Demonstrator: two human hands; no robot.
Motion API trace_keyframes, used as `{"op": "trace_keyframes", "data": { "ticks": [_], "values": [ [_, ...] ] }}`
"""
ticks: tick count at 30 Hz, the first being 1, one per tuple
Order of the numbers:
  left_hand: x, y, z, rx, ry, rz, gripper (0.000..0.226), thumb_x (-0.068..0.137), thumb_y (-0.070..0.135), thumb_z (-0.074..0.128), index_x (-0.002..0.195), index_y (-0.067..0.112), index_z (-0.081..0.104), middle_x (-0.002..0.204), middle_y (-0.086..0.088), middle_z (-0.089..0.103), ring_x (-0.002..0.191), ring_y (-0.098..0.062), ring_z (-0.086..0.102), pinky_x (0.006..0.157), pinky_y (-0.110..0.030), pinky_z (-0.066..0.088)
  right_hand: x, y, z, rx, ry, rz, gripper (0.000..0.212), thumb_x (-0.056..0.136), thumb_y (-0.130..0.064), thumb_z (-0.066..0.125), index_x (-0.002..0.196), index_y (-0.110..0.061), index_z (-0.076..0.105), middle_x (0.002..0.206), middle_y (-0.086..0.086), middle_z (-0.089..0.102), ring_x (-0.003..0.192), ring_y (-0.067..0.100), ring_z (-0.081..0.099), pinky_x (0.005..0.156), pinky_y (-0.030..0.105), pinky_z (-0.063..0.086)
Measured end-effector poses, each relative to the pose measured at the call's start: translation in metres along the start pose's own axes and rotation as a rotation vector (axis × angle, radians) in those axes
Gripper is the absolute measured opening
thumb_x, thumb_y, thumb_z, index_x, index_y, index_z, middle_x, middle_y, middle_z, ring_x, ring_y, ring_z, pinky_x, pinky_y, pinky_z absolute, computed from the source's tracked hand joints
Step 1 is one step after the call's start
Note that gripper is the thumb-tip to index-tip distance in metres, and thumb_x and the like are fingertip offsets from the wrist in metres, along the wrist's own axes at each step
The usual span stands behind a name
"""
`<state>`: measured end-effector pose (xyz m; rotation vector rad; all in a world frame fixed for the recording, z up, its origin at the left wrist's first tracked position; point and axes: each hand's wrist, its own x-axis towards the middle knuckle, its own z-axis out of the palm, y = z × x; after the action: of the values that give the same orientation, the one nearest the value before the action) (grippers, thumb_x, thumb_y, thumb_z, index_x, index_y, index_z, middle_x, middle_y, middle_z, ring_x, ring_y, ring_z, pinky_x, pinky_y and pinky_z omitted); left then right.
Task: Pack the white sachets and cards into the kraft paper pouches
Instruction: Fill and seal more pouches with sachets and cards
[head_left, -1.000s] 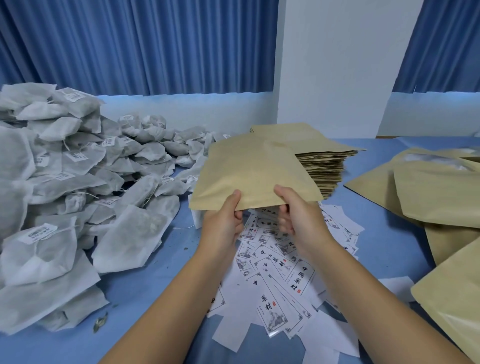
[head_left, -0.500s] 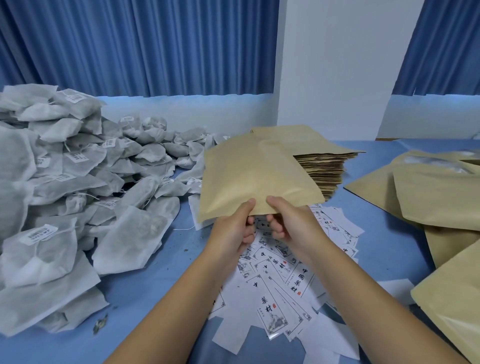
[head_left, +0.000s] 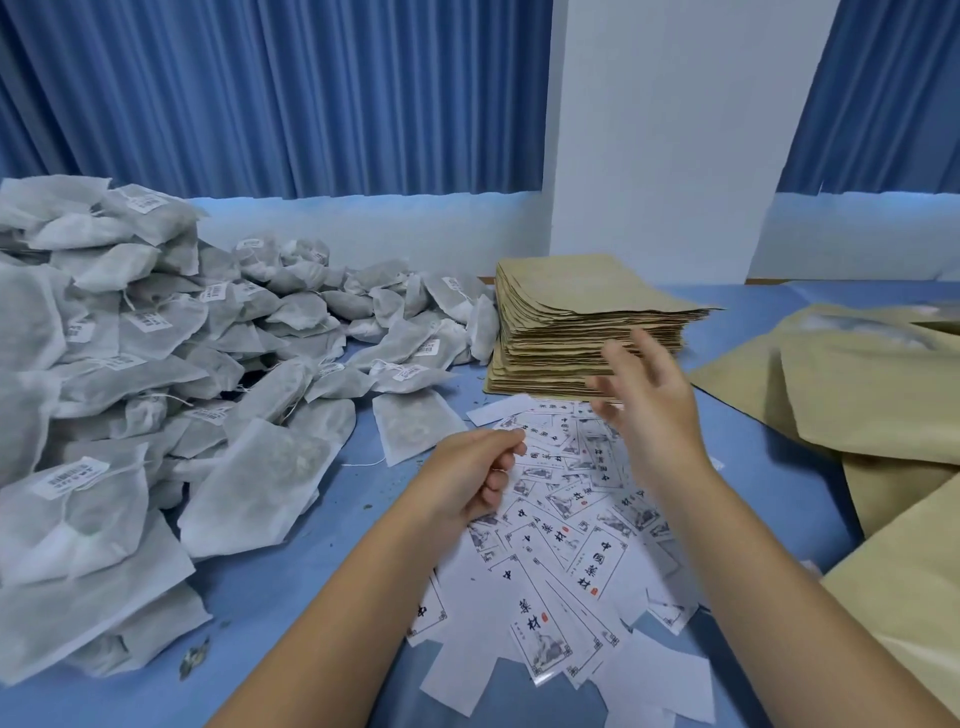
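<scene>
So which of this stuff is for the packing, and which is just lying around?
For the job:
sachets
cards
pouch stack
loose pouches

Just lying about:
leaf scrap
curtains
wall

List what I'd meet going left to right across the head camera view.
Heap of white sachets → left hand → right hand → loose kraft pouches. The cards and stacked pouches overlap the hands, so I skip them.
</scene>
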<state>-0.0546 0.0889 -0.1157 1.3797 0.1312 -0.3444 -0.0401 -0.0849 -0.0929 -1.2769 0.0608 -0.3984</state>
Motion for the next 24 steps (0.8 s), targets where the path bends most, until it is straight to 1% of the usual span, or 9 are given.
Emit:
{"op": "trace_keyframes", "data": {
  "ticks": [3, 5, 7, 11, 14, 16, 19, 22, 24],
  "values": [
    [-0.001, 0.002, -0.001, 0.002, 0.007, -0.003, 0.017, 0.090, 0.020, 0.065, 0.074, 0.013, 0.063, 0.054, 0.007, 0.048, 0.039, -0.005, 0.036, 0.036, -0.014, 0.027, 0.002, 0.008, 0.001, -0.248, -0.030, -0.034, 0.030, 0.095, -0.024, 0.062, 0.124, -0.029, 0.059, 0.109, -0.010, 0.065, 0.080, 0.002, 0.067, 0.063, 0.020, 0.055],
    [-0.001, 0.004, -0.001, 0.012, 0.011, -0.002, 0.017, 0.090, 0.020, 0.065, 0.075, 0.013, 0.063, 0.055, 0.007, 0.048, 0.040, -0.005, 0.036, 0.036, -0.014, 0.028, 0.005, 0.012, 0.002, -0.388, -0.023, -0.065, 0.026, 0.095, -0.021, 0.059, 0.120, -0.028, 0.061, 0.112, -0.012, 0.063, 0.086, 0.004, 0.064, 0.075, 0.029, 0.059],
    [0.000, 0.006, -0.002, 0.010, 0.018, 0.001, 0.016, 0.090, 0.020, 0.065, 0.076, 0.012, 0.063, 0.055, 0.006, 0.048, 0.040, -0.005, 0.036, 0.036, -0.015, 0.027, 0.011, 0.016, 0.003, -0.515, 0.007, -0.112, 0.028, 0.096, -0.018, 0.056, 0.123, -0.024, 0.061, 0.118, -0.010, 0.061, 0.094, 0.008, 0.061, 0.087, 0.033, 0.056],
    [0.003, 0.010, -0.006, -0.018, 0.054, 0.006, 0.016, 0.091, 0.019, 0.064, 0.078, 0.011, 0.061, 0.056, 0.006, 0.046, 0.041, -0.006, 0.035, 0.036, -0.014, 0.027, 0.040, 0.017, 0.010, -0.815, 0.037, -0.216, 0.040, 0.096, -0.006, 0.046, 0.135, -0.013, 0.052, 0.138, 0.004, 0.049, 0.119, 0.018, 0.050, 0.101, 0.032, 0.041],
    [0.005, 0.014, -0.010, -0.027, 0.077, 0.004, 0.015, 0.091, 0.019, 0.063, 0.078, 0.011, 0.061, 0.056, 0.006, 0.045, 0.041, -0.006, 0.035, 0.037, -0.014, 0.028, 0.070, 0.010, 0.014, -1.046, 0.043, -0.310, 0.050, 0.095, -0.002, 0.042, 0.144, -0.010, 0.041, 0.149, 0.007, 0.038, 0.139, 0.024, 0.030, 0.114, 0.036, 0.026],
    [0.006, 0.016, -0.013, -0.040, 0.088, 0.003, 0.017, 0.092, 0.018, 0.062, 0.077, 0.012, 0.061, 0.055, 0.006, 0.045, 0.041, -0.005, 0.035, 0.037, -0.014, 0.028, 0.087, 0.007, 0.012, -1.192, -0.010, -0.343, 0.056, 0.096, -0.003, 0.043, 0.150, -0.009, 0.030, 0.157, 0.006, 0.027, 0.146, 0.025, 0.017, 0.118, 0.038, 0.020],
    [0.006, 0.017, -0.015, -0.040, 0.098, 0.013, 0.017, 0.092, 0.018, 0.062, 0.076, 0.011, 0.061, 0.055, 0.006, 0.045, 0.041, -0.006, 0.035, 0.036, -0.015, 0.028, 0.106, 0.005, 0.001, -1.395, -0.094, -0.289, 0.062, 0.098, -0.009, 0.041, 0.154, -0.013, 0.016, 0.163, 0.001, 0.012, 0.150, 0.024, 0.003, 0.117, 0.048, 0.019],
    [0.005, 0.018, -0.014, -0.031, 0.111, 0.010, 0.017, 0.092, 0.018, 0.062, 0.076, 0.012, 0.061, 0.055, 0.006, 0.045, 0.042, -0.006, 0.035, 0.036, -0.015, 0.029, 0.113, 0.009, -0.009, -1.477, -0.133, -0.245, 0.058, 0.099, -0.015, 0.041, 0.153, -0.015, 0.020, 0.159, 0.002, 0.025, 0.150, 0.024, 0.007, 0.117, 0.054, 0.012],
    [0.005, 0.019, -0.013, -0.018, 0.111, 0.009, 0.017, 0.092, 0.018, 0.062, 0.076, 0.012, 0.061, 0.055, 0.006, 0.045, 0.043, -0.006, 0.035, 0.037, -0.015, 0.029, 0.113, 0.012, -0.013, -1.492, -0.081, -0.321, 0.051, 0.098, -0.018, 0.046, 0.148, -0.017, 0.035, 0.151, 0.005, 0.039, 0.145, 0.026, 0.020, 0.117, 0.052, 0.011]
  ]
}}
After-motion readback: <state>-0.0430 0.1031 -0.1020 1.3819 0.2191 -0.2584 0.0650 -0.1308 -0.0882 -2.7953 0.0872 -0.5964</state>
